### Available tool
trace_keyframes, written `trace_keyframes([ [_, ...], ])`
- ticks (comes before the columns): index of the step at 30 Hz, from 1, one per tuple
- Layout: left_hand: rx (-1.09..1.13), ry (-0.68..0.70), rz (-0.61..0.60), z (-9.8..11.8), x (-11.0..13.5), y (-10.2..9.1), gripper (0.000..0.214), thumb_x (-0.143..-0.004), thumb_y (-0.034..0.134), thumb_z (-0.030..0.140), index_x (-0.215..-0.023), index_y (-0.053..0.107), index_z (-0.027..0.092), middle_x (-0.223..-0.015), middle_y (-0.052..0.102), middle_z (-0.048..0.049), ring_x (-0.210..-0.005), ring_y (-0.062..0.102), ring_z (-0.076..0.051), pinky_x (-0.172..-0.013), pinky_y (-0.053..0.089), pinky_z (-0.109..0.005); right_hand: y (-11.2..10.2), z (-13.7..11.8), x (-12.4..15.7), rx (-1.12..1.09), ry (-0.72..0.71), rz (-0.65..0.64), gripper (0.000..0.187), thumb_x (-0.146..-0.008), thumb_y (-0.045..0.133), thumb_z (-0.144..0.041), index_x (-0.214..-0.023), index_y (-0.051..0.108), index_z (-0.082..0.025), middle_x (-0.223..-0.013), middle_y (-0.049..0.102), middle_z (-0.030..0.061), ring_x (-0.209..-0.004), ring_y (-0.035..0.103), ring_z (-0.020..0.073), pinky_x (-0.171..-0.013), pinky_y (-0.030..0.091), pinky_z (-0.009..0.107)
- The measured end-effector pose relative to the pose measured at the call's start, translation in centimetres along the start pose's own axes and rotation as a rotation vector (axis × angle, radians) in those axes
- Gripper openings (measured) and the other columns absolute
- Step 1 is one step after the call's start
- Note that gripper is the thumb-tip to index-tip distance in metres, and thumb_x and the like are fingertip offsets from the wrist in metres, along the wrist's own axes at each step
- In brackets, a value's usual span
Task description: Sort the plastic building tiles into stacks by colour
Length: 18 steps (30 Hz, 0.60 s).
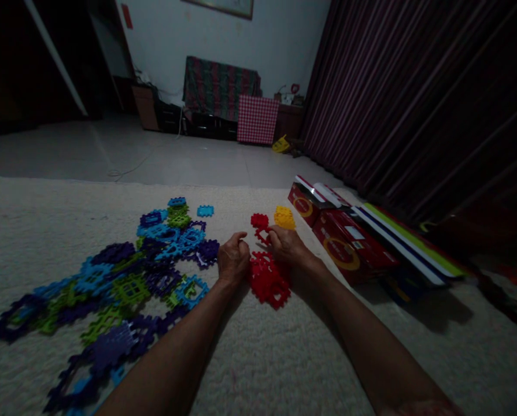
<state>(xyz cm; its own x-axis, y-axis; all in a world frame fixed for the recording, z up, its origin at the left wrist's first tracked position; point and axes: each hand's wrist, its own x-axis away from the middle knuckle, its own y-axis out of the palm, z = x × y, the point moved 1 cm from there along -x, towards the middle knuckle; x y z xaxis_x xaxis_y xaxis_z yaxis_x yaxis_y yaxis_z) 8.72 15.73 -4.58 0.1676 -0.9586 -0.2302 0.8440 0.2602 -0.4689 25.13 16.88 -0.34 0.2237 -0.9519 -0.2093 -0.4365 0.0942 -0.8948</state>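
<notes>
My right hand (288, 245) pinches a small red notched building piece (262, 234) between thumb and fingers. Just below lies a cluster of red notched plastic pieces (267, 277), overlapping on the beige cover. My left hand (233, 257) is beside that cluster on its left, fingers curled in; whether it holds anything is hidden. Beyond the hands sit another red piece (259, 220) and a small stack of yellow pieces (284, 217). To the left spreads a wide heap of purple, blue and green notched pieces (128, 286), some with window-like openings.
On the right stand red boxes (345, 245) with a striped lid or board (408, 242) leaning over them. A single blue piece (205, 211) lies apart from the heap. Farther off are a tiled floor (224, 162), a cloth-covered cabinet (221, 86) and a purple curtain (371, 86).
</notes>
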Motion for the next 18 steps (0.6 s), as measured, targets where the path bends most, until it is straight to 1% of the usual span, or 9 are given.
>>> trace_keyframes([
  [2,-0.005,0.002,0.0,0.1,0.0,-0.1,0.041,-0.084,0.044,0.015,-0.113,0.073,0.014,-0.079,0.075,-0.0062,-0.068,0.068,-0.017,-0.073,0.052,-0.027,0.6,0.5,-0.3,-0.058,0.029,0.042,0.031,-0.099,0.036,-0.017,-0.111,0.064,-0.014,-0.085,0.069,0.0053,-0.072,0.058,0.0148,-0.07,0.039,0.024],
  [4,-0.009,0.006,-0.002,0.1,0.0,-0.1,0.041,-0.084,0.044,0.015,-0.112,0.073,0.013,-0.078,0.075,-0.0062,-0.068,0.068,-0.017,-0.073,0.052,-0.027,1.2,0.8,-0.5,-0.095,0.025,0.024,0.031,-0.099,0.037,-0.017,-0.115,0.063,-0.015,-0.088,0.069,0.0048,-0.074,0.06,0.0146,-0.072,0.04,0.024],
  [7,-0.009,0.015,0.001,0.0,0.0,-0.2,0.041,-0.083,0.044,0.016,-0.111,0.073,0.012,-0.077,0.075,-0.0068,-0.068,0.068,-0.018,-0.072,0.052,-0.027,1.8,0.7,-0.4,-0.08,-0.025,-0.054,0.027,-0.099,0.04,-0.016,-0.107,0.065,-0.016,-0.093,0.07,0.006,-0.082,0.061,0.015,-0.075,0.04,0.023],
  [10,-0.007,0.023,0.006,-0.1,0.0,-0.2,0.041,-0.082,0.043,0.017,-0.11,0.074,0.013,-0.077,0.075,-0.0068,-0.067,0.067,-0.018,-0.071,0.052,-0.027,1.6,0.0,-0.1,0.001,-0.054,-0.051,0.018,-0.097,0.047,-0.017,-0.099,0.065,-0.015,-0.096,0.069,0.0083,-0.088,0.06,0.0164,-0.078,0.039,0.025],
  [12,-0.004,0.02,0.011,-0.1,0.0,-0.2,0.041,-0.082,0.044,0.017,-0.109,0.074,0.014,-0.077,0.076,-0.0062,-0.067,0.067,-0.018,-0.07,0.052,-0.027,1.2,-0.5,0.2,0.025,-0.068,-0.068,0.014,-0.095,0.054,-0.024,-0.093,0.065,-0.015,-0.092,0.067,0.0075,-0.084,0.058,0.0159,-0.074,0.038,0.025],
  [15,-0.001,0.012,0.014,0.1,0.0,-0.3,0.04,-0.081,0.045,0.017,-0.107,0.074,0.015,-0.077,0.076,-0.006,-0.068,0.068,-0.018,-0.071,0.052,-0.027,0.9,-0.8,0.4,0.012,-0.073,-0.121,0.023,-0.089,0.065,-0.038,-0.087,0.065,-0.015,-0.085,0.063,0.0039,-0.075,0.054,0.0138,-0.065,0.034,0.024],
  [18,-0.001,0.004,0.005,0.3,0.1,-0.5,0.04,-0.081,0.044,0.017,-0.108,0.074,0.015,-0.076,0.075,-0.0062,-0.067,0.067,-0.018,-0.071,0.052,-0.027,0.8,-0.7,0.4,0.015,-0.055,-0.126,0.028,-0.084,0.07,-0.042,-0.084,0.066,-0.015,-0.082,0.061,0.0022,-0.072,0.052,0.013,-0.062,0.032,0.023],
])
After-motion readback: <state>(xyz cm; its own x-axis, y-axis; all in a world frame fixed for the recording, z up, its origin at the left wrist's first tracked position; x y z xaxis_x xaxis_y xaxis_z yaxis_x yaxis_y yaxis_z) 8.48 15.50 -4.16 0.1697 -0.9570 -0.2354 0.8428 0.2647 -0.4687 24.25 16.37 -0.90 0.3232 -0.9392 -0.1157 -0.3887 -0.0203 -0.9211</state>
